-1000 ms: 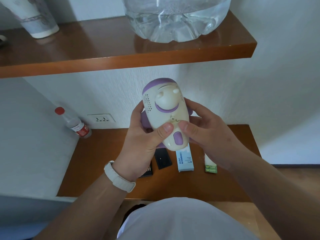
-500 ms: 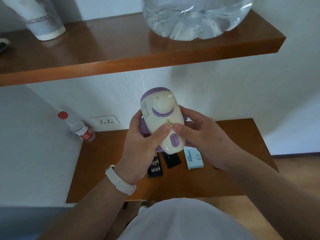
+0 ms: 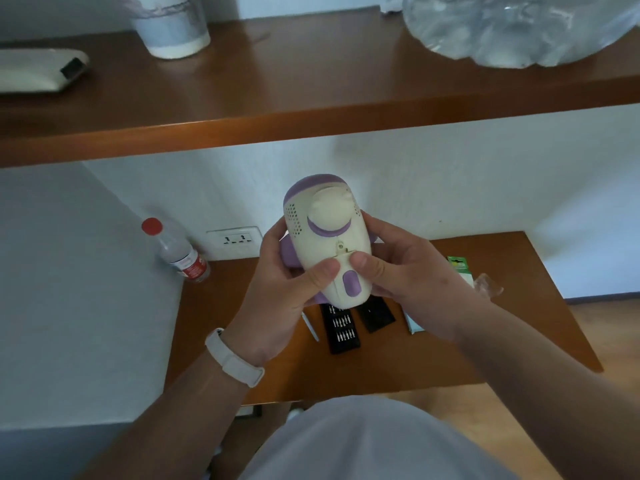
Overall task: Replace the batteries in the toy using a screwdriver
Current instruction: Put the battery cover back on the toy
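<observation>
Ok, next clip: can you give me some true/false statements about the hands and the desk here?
1. Both the left hand and the right hand hold the toy. True.
2. The right hand rests flat on the desk. False: it grips the toy above the desk.
3. An open bit set lies on the desk. True.
4. The plastic bottle has no cap. False: a red cap is on it.

My brown wooden worktop [image 3: 502,341] carries a red-capped clear plastic bottle [image 3: 178,251] at the far left. A black tray of screwdriver bits [image 3: 341,329] sits beside a flat black lid [image 3: 375,315] in the middle, and a green battery card [image 3: 459,268] lies far right.
</observation>
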`<move>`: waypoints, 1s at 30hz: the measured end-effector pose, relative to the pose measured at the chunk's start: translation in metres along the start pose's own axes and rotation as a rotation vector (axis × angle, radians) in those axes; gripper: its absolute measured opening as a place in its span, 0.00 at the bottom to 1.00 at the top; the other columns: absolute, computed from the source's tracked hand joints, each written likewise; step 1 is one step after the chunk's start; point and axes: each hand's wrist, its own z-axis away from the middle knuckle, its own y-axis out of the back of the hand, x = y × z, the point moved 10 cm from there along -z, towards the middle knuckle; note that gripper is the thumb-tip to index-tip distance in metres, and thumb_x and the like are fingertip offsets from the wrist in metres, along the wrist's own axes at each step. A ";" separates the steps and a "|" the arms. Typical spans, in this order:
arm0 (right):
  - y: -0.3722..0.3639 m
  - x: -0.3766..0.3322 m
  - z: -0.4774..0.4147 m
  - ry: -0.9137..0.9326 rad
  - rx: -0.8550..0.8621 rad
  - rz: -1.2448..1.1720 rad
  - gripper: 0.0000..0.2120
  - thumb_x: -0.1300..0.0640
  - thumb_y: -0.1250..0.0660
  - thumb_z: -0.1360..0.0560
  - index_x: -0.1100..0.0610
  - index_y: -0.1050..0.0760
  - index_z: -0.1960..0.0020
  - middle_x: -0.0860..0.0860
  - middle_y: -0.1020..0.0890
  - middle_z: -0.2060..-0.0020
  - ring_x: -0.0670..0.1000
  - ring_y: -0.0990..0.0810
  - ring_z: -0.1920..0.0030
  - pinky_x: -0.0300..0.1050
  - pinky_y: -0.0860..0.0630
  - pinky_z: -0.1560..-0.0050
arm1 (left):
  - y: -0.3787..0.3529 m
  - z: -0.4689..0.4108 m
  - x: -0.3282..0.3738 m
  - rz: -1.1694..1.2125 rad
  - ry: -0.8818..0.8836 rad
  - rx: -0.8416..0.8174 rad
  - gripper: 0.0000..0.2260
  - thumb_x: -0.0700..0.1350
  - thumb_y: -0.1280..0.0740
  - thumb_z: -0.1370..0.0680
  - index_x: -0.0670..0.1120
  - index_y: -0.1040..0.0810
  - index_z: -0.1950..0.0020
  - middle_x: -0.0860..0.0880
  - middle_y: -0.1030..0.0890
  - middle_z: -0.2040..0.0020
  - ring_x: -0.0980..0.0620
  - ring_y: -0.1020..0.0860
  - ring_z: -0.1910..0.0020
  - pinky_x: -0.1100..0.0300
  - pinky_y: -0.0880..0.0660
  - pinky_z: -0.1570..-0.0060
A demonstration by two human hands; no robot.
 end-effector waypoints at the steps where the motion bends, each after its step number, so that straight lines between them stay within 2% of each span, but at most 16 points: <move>1: -0.005 0.001 -0.003 -0.007 -0.002 -0.013 0.26 0.44 0.27 0.27 0.43 0.27 0.31 0.55 0.17 0.42 0.57 0.18 0.41 0.60 0.21 0.39 | 0.005 0.001 0.001 0.004 -0.004 0.002 0.39 0.46 0.22 0.33 0.51 0.36 0.25 0.52 0.17 0.39 0.48 0.18 0.39 0.53 0.17 0.54; 5: -0.024 0.004 -0.012 -0.018 0.006 -0.012 0.28 0.43 0.26 0.28 0.45 0.27 0.30 0.55 0.16 0.42 0.57 0.17 0.41 0.59 0.21 0.40 | 0.026 0.002 0.008 -0.015 -0.031 0.009 0.39 0.48 0.23 0.34 0.51 0.35 0.26 0.53 0.17 0.39 0.49 0.18 0.40 0.53 0.17 0.53; 9: -0.038 0.004 -0.020 -0.023 0.038 0.011 0.30 0.41 0.26 0.29 0.45 0.28 0.30 0.54 0.15 0.43 0.56 0.17 0.42 0.57 0.20 0.41 | 0.044 0.003 0.012 -0.032 -0.058 0.017 0.36 0.45 0.24 0.31 0.51 0.34 0.25 0.54 0.17 0.39 0.49 0.18 0.39 0.54 0.17 0.52; 12: -0.046 0.006 -0.026 -0.047 0.076 0.028 0.34 0.40 0.25 0.33 0.47 0.28 0.30 0.52 0.14 0.46 0.54 0.16 0.44 0.56 0.19 0.43 | 0.056 0.004 0.011 -0.040 -0.059 0.004 0.31 0.42 0.27 0.28 0.51 0.33 0.27 0.55 0.17 0.40 0.50 0.18 0.40 0.55 0.17 0.53; 19: -0.069 0.020 -0.030 -0.135 0.115 -0.027 0.30 0.47 0.25 0.34 0.48 0.28 0.34 0.53 0.15 0.48 0.53 0.15 0.47 0.46 0.17 0.52 | 0.080 0.011 0.004 -0.025 -0.028 -0.023 0.31 0.41 0.29 0.27 0.49 0.33 0.25 0.49 0.19 0.36 0.48 0.19 0.38 0.54 0.18 0.51; 26: -0.081 0.027 -0.031 -0.176 0.147 -0.054 0.31 0.46 0.23 0.36 0.46 0.30 0.36 0.58 0.17 0.45 0.55 0.15 0.48 0.49 0.17 0.51 | 0.091 0.014 0.003 -0.020 -0.020 -0.065 0.32 0.49 0.26 0.31 0.51 0.31 0.28 0.53 0.18 0.38 0.49 0.19 0.39 0.55 0.18 0.51; 30: -0.083 0.031 -0.027 -0.188 0.156 -0.066 0.34 0.44 0.22 0.39 0.46 0.31 0.38 0.58 0.18 0.45 0.56 0.14 0.49 0.49 0.17 0.52 | 0.092 0.018 -0.002 0.005 0.003 -0.085 0.32 0.49 0.26 0.30 0.51 0.31 0.27 0.52 0.18 0.37 0.48 0.19 0.38 0.53 0.18 0.52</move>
